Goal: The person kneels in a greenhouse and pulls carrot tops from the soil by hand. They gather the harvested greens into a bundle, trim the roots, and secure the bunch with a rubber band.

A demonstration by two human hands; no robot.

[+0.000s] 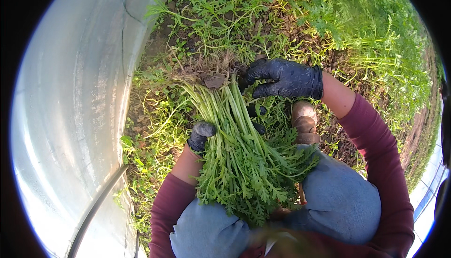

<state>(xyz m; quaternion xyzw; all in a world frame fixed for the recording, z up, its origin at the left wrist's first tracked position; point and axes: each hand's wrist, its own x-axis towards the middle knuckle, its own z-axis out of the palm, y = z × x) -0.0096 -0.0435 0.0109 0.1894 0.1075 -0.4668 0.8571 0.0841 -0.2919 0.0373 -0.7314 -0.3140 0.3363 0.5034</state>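
Observation:
A thick bunch of leafy greens with lobed leaves, like crown daisy, (243, 152) lies across my left hand (202, 134). That hand, in a black glove, grips the stems from beneath, thumb on the left and fingertips showing on the right. The leaves hang towards my knees. Tangled roots with clumps of soil (213, 69) point away from me at the top of the bunch. My right hand (278, 78), also in a dirty black glove, is at the right side of the roots with its fingers curled. Its fingertips are partly hidden, so its hold is unclear.
Translucent plastic sheeting (77, 81) rises along the left, with a dark pipe (95, 208) near its foot. Standing greens (352, 22) grow at the upper right. Low weeds and soil (151, 117) lie around me. My brown boot (304, 120) is beyond my right knee.

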